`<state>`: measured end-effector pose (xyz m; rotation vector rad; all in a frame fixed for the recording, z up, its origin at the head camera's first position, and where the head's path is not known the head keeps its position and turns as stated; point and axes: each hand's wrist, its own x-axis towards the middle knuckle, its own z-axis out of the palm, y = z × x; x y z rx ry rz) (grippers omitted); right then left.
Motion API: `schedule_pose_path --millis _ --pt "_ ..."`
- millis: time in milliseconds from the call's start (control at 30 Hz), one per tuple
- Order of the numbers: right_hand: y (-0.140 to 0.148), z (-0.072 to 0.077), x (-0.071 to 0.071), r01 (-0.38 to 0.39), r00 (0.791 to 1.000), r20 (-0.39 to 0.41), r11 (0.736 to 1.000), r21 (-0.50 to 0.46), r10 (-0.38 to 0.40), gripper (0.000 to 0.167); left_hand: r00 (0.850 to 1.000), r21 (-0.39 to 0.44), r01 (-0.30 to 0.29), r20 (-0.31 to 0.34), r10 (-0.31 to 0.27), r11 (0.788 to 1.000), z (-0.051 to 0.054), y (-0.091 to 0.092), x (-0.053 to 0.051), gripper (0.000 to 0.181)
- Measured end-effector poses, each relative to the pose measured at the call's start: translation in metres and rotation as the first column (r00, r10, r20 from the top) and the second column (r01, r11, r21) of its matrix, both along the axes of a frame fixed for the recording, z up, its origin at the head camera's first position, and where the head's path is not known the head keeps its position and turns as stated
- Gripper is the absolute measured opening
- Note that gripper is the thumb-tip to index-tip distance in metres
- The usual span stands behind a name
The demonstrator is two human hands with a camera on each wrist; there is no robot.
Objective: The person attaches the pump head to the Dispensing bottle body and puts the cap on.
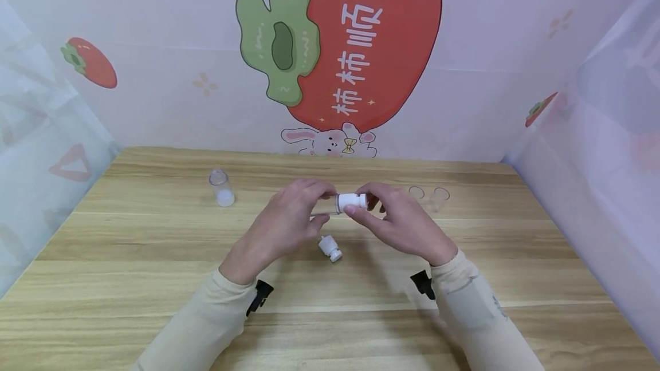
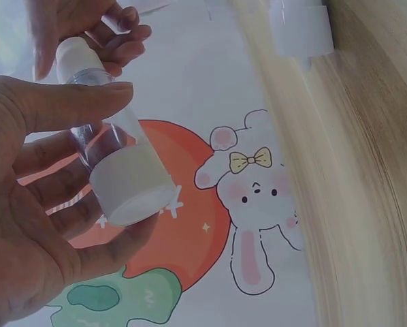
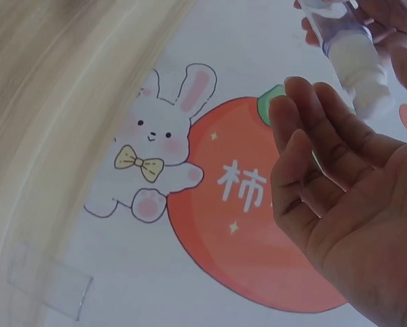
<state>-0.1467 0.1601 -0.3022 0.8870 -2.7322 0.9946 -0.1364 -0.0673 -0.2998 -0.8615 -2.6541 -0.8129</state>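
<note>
My left hand (image 1: 286, 216) grips a small clear bottle (image 2: 125, 122) with a white base inside it, thumb on one side and fingers on the other. The bottle lies nearly level above the table, its white pump top (image 1: 352, 202) pointing right. Around that top is my right hand (image 1: 404, 219), thumb and fingers spread on either side. In the right wrist view its fingers (image 3: 326, 122) look loosely bent and apart from the pump top (image 3: 360, 75). A second white pump head (image 1: 330, 248) lies on the table below the hands.
Another clear bottle (image 1: 222, 188) with a white base stands at the back left of the wooden table (image 1: 154, 279). Two clear caps (image 1: 440, 194) are behind my right hand. A printed cloth (image 1: 170, 102) hangs along the back, with pale sheets at both sides.
</note>
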Motion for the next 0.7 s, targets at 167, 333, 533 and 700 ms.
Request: schedule_pose_path --millis 167,333,533,700 --pt "0.008 0.003 -0.003 -0.001 1.0 -0.024 1.0 0.023 0.002 0.029 1.0 0.006 -0.008 0.019 0.008 1.0 0.0 -0.002 -0.003 0.039" --pt "0.016 0.006 -0.005 0.039 0.999 -0.012 0.996 0.076 -0.039 0.034 0.998 0.014 -0.016 0.054 0.016 1.0 0.001 -0.003 -0.003 0.038" --pt "0.029 0.006 -0.012 0.115 0.993 -0.012 0.984 0.132 -0.114 0.036 0.998 0.033 -0.019 0.06 0.017 0.999 -0.001 -0.004 -0.004 0.037" --pt "0.042 0.002 -0.02 0.192 0.981 -0.047 0.965 0.178 -0.187 0.037 0.998 0.038 -0.018 0.058 0.015 0.999 -0.002 -0.005 -0.004 0.037"
